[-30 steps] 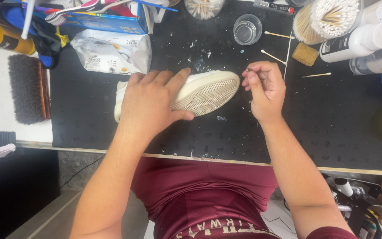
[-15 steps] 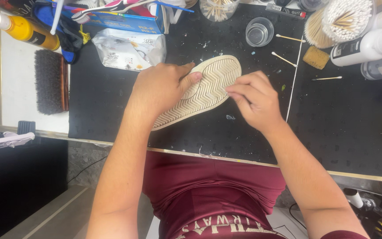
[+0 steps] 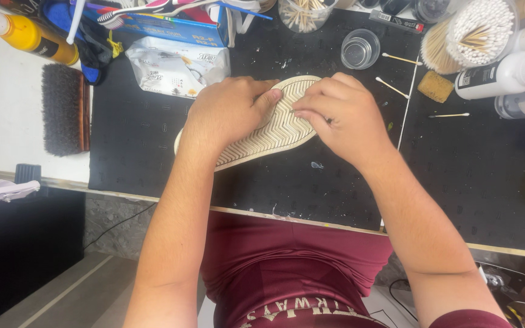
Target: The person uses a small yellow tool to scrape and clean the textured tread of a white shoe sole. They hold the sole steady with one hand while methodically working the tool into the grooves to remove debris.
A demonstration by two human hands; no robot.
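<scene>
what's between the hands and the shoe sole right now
Nothing visible. The left hand and right hand both rest directly on the upturned shoe sole on the black mat.

I'm seeing a crumpled white wipes pack [image 3: 176, 71] lying top-left w/ a blue box [image 3: 165, 27] behind it; white-labelled bottle [image 3: 499, 76] lying far right.

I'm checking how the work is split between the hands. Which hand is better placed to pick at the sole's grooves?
Probably the right hand: its fingertips press on the shoe sole near the toe end, while the left hand lies flat across the shoe, steadying it.
</scene>
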